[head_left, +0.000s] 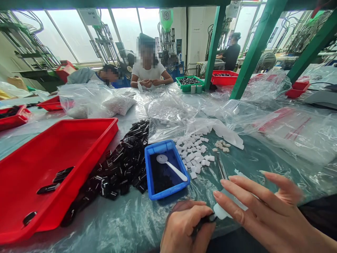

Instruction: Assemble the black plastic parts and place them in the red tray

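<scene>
Table point(123, 219): plastic-covered.
My left hand point(185, 226): curled, pinching black piece point(202, 224).
My right hand point(265, 207): fingers spread, at white tip point(220, 212) (contact unclear).

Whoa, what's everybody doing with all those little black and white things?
The left hand pinches a black piece. The right hand, fingers spread, is over a whitish thing. A blue tray holds a white spoon, between a black pile and white bits. Across the table, a person in white works with both hands, too far away to tell on what.
</scene>
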Motion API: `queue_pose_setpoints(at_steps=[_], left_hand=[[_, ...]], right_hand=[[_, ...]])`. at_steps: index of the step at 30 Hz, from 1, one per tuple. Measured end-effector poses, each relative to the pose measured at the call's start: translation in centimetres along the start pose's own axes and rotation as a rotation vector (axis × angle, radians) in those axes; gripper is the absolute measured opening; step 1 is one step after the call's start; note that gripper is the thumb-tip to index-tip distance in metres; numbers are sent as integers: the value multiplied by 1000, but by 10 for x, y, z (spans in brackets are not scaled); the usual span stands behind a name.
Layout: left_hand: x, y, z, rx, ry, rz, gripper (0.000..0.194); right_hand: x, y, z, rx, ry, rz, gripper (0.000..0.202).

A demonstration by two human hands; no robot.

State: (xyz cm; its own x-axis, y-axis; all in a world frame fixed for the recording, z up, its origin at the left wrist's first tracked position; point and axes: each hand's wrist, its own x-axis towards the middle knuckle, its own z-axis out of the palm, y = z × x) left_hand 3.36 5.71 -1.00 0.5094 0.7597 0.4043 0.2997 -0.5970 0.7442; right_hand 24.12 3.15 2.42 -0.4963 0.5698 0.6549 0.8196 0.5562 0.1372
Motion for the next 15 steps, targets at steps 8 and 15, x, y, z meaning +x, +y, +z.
queue_pose_setpoints(at_steps=[8, 15], left_hand=[[2, 1, -3, 41, -16, -11, 23], [0, -6, 4, -65, 109, 7, 31]], right_hand=[[-10, 28, 5, 89, 99, 234, 38], [-44, 81, 21, 476, 176, 1032, 41]])
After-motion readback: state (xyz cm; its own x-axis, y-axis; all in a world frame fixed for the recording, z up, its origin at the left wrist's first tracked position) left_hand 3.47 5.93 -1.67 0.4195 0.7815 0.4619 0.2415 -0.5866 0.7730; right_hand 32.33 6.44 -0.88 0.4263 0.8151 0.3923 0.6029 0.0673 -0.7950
